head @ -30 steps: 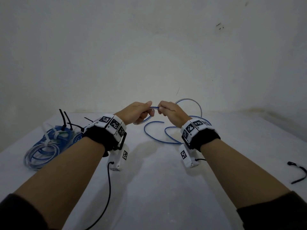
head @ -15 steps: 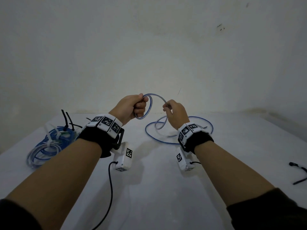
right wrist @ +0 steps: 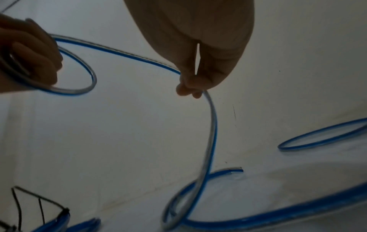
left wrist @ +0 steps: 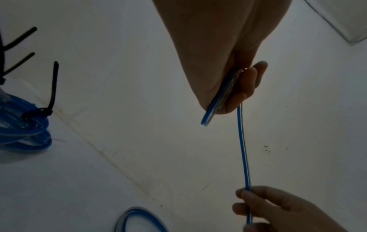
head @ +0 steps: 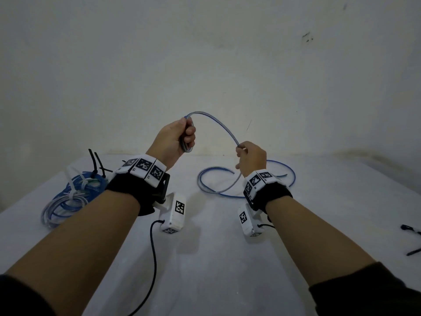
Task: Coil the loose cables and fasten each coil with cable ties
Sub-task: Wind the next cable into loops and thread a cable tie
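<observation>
Head view, nearest first: both forearms reach over the white worktop (head: 205, 258), each with a black wrist strap. The left hand (head: 174, 139) is raised, its grip curled tight round a small coil (head: 187, 142) of the blue cable (head: 216, 123); the left wrist view shows the fingers (left wrist: 246, 87) pressing the turns flat against the palm. From there the cable arches across to the right hand (head: 251, 158), whose grip pinches one strand between thumb and fingertips, the other fingers folded in. Below that pinch the cable drops to the worktop and lies in loose loops (head: 227, 193), partly hidden behind the right wrist. At the left sit tied bundles (head: 73, 197), their black and white ties (head: 95, 163) sticking up. A black tie (head: 412, 240) is cut off by the right edge. How many turns the coil has cannot be made out.
</observation>
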